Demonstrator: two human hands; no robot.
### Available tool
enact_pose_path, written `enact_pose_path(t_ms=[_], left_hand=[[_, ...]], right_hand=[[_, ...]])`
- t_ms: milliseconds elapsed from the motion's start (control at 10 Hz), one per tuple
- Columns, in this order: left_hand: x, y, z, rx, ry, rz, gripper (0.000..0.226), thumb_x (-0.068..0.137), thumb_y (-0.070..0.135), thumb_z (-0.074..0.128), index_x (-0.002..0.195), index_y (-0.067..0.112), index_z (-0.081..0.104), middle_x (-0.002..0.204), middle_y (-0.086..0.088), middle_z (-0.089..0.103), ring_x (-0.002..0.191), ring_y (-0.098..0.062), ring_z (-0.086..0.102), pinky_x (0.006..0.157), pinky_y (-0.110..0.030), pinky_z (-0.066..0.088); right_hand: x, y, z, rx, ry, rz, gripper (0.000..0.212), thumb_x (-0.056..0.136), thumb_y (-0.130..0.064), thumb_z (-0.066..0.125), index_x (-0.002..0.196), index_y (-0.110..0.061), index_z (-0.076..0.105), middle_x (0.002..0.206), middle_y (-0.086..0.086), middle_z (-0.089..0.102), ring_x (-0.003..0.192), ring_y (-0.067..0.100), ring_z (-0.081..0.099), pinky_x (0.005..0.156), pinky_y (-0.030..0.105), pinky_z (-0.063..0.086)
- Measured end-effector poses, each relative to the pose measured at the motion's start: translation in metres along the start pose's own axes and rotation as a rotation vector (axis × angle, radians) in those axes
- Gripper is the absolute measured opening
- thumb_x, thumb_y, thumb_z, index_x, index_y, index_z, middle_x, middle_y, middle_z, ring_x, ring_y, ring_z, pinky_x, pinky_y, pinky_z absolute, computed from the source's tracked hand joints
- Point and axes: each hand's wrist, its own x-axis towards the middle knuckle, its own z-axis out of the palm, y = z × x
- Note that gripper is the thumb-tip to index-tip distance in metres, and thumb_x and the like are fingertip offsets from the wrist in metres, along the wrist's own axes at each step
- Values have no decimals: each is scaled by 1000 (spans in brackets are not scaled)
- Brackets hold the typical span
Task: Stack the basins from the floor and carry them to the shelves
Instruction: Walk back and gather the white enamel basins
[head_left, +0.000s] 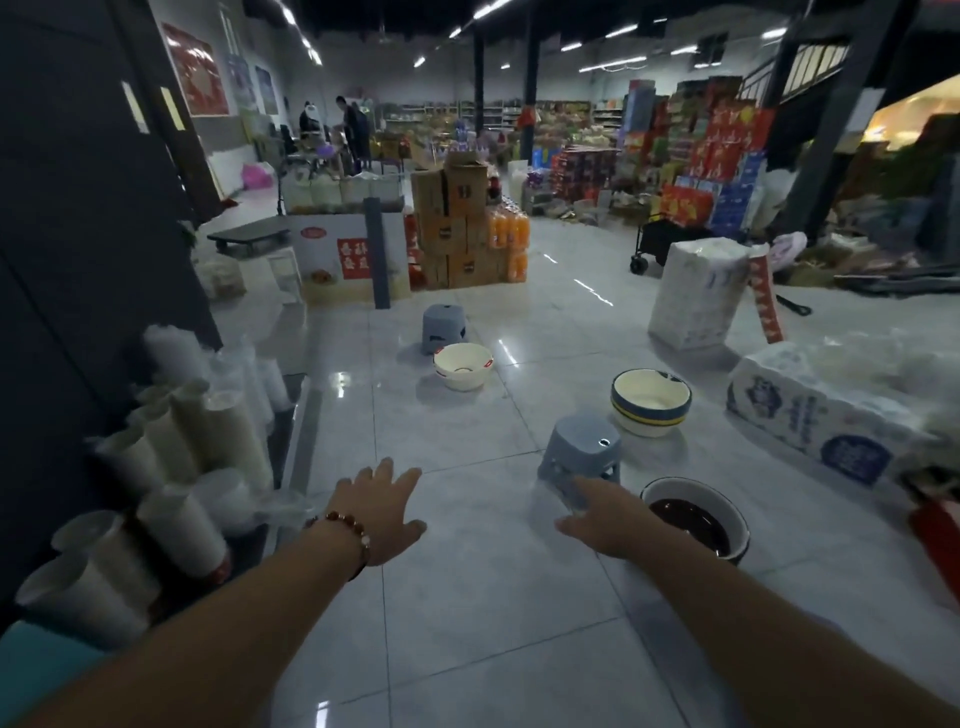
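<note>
A glossy pale tiled floor (467, 597) runs through a dim store, with stacked cartons (457, 228) and orange bottles (509, 228) at the far middle, red boxed goods (727, 140) at the far right, and wrapped white bundles (698, 291) along the right side. Sleeves of paper cups (182, 457) lie piled along the floor's left edge beside a dark wall. Three basins stand upright on the floor, mouths up; being round, they show no long axis. The white basin (463, 366) with red rim marks sits farthest off, just in front of a grey stool (443, 327). The blue-banded basin (651, 401) stands right of centre, near a wrapped bundle (831, 415). The dark basin (696, 519), black-rimmed with a dark red-brown inside, is nearest, at the right. A second blue-grey stool (582, 462) stands between the banded and dark ones. The left hand (382, 514), a bead bracelet (348, 535) at its wrist, reaches out with fingers spread and straight, holding nothing, above bare tiles. The right hand (605, 519) is also loosely spread and empty, palm down, in front of the nearer stool and just left of the dark basin; whether it touches either, I cannot tell.
</note>
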Motion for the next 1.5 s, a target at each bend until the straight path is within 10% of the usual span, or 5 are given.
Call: enact_pose_path(t_ms=[300, 600, 800, 1200, 1500], left_hand=[[225, 10, -42, 86, 1, 96, 78, 95, 61, 39, 157, 27, 6, 164, -12, 6, 147, -33, 20, 117, -47, 24], [453, 21, -78, 25, -56, 103, 76, 95, 60, 40, 157, 29, 8, 164, -11, 9, 147, -31, 21, 116, -46, 26], [571, 0, -62, 1, -143, 105, 76, 95, 60, 39, 157, 27, 7, 164, -13, 7, 146, -33, 21, 115, -48, 26], [920, -44, -99, 78, -217, 360, 76, 96, 59, 41, 157, 27, 8, 164, -14, 8, 147, -36, 19, 117, -51, 23], [1110, 28, -149, 173, -156, 654, 74, 96, 56, 40, 156, 27, 9, 163, -14, 8, 146, -36, 21, 116, -50, 25]], right_hand=[[225, 46, -29, 26, -9, 34, 81, 50, -67, 34, 115, -24, 55, 115, 1, 62, 105, 24, 59, 90, 41, 51], [396, 77, -89, 205, -63, 180, 62, 89, -41, 60, 143, -17, 41, 139, 9, 51, 114, 22, 51, 90, 31, 37], [534, 86, -59, 137, -165, 209, 46, 61, -57, 48, 90, -23, 58, 90, -4, 63, 85, 17, 62, 76, 39, 57], [811, 102, -112, 120, -131, 379, 100, 57, -95, 23, 140, -43, 42, 141, 0, 51, 127, 19, 49, 108, 32, 37], [923, 117, -182, 174, -28, 685, 79, 87, -56, 57, 151, -23, 26, 155, 4, 30, 141, 26, 32, 114, 44, 30]])
